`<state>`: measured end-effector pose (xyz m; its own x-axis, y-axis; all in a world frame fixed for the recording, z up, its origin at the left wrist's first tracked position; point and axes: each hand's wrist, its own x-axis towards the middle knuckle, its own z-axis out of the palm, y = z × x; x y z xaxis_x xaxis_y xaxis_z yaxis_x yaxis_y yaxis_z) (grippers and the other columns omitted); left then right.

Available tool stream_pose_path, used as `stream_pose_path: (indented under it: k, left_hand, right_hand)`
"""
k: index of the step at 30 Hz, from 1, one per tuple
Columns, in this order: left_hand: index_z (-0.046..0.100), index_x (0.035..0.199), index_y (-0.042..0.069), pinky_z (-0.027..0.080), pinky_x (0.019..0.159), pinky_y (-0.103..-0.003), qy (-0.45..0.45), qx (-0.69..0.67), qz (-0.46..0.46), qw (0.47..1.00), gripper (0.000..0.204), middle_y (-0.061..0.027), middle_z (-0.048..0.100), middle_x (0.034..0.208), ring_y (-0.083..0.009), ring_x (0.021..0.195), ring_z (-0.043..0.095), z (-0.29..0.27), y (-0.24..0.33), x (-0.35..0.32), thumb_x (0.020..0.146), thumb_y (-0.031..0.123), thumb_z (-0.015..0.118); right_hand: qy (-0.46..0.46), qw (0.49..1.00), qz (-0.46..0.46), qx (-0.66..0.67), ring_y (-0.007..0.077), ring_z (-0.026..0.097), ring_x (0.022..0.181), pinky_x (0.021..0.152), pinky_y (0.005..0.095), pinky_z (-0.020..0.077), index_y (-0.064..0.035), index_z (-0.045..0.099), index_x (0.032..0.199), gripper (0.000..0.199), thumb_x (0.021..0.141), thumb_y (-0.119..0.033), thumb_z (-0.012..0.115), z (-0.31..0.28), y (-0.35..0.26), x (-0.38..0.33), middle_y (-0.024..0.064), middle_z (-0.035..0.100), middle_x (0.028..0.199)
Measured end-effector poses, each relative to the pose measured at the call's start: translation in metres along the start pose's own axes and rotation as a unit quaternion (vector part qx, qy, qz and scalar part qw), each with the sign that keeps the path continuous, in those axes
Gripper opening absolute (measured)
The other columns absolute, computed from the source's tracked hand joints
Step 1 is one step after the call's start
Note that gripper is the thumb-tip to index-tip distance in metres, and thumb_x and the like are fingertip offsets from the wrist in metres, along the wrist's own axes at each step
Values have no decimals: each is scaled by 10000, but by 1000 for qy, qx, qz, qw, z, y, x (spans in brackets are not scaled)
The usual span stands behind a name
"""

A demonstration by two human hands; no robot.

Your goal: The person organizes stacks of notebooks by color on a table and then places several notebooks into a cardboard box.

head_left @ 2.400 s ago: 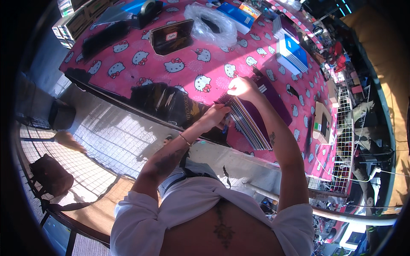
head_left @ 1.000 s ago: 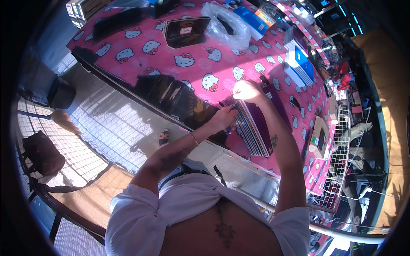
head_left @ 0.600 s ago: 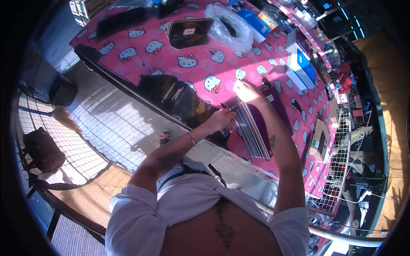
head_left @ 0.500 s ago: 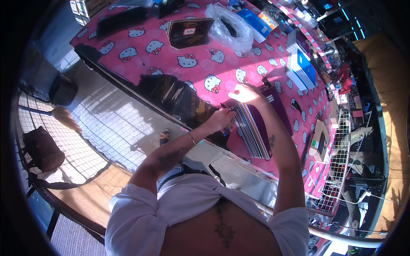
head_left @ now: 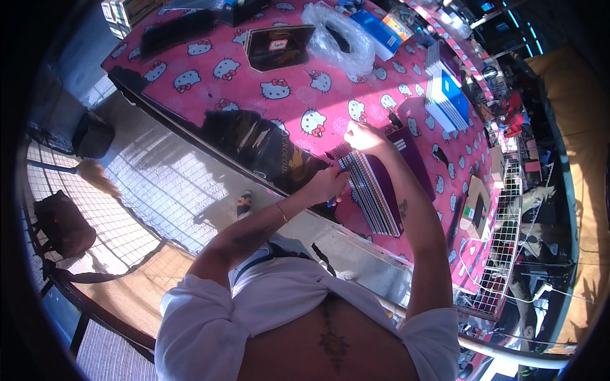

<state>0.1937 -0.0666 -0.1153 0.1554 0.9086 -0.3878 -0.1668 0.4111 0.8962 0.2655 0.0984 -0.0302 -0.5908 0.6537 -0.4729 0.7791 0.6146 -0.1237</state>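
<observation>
A stack of notebooks (head_left: 373, 202) with purple covers lies near the table's front edge, its layered edges facing me. My left hand (head_left: 327, 185) is closed beside the stack's left end. A slim blue tool (head_left: 333, 201) shows between its fingers, but its kind is hidden. My right hand (head_left: 368, 138) is closed at the far side of the stack, over the purple cover (head_left: 412, 164). What its fingers pinch, if anything, cannot be made out. A small dark piece (head_left: 394, 119) lies just beyond the right hand.
A pink patterned cloth (head_left: 279, 89) covers the table. On it lie dark plastic packaging (head_left: 251, 147), a dark box (head_left: 279, 47), a clear plastic roll (head_left: 340, 41), blue notebooks (head_left: 447, 101) and an open carton (head_left: 475, 206). A wire rack (head_left: 499, 254) stands to the right.
My right hand's fingers have curled tighter near the same spot. My left hand has turned a little and dropped slightly toward me, with the blue tool now showing below it.
</observation>
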Motion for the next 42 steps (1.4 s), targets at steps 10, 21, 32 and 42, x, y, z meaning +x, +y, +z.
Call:
stream_pose_path:
  k: [10, 21, 32, 42]
  left_hand:
    - [633, 859, -44, 546, 588, -338, 44, 24, 26, 998, 452, -130, 680, 704, -217, 588, 670, -3, -3, 13, 978, 328, 405]
    - [586, 898, -28, 526, 471, -309, 37, 13, 49, 998, 410, -91, 627, 721, -170, 586, 663, -7, -4, 22, 1024, 320, 408]
    - [592, 962, -12, 548, 518, -313, 27, 35, -4, 999, 397, -65, 655, 751, -162, 612, 669, 0, -10, 11, 1014, 342, 419]
    - [554, 965, -15, 530, 471, -319, 32, 8, 18, 999, 351, -77, 609, 720, -162, 581, 645, -3, -6, 16, 1021, 290, 390]
  right_hand:
    - [-69, 990, -32, -114, 319, 688, 859, 743, 418, 525, -30, 695, 880, 448, 753, -449, 601, -10, -12, 0, 179, 690, 903]
    - [-40, 993, -34, -102, 307, 679, 784, 684, 428, 504, -30, 672, 904, 452, 788, -458, 589, 2, -3, 10, 171, 680, 842]
    - [44, 997, -39, -46, 337, 662, 872, 757, 433, 497, -32, 649, 967, 455, 837, -463, 588, 15, 1, 20, 169, 678, 942]
    - [7, 993, -88, -78, 325, 672, 734, 658, 418, 499, -23, 687, 800, 406, 739, -420, 632, 15, 5, 18, 188, 669, 791]
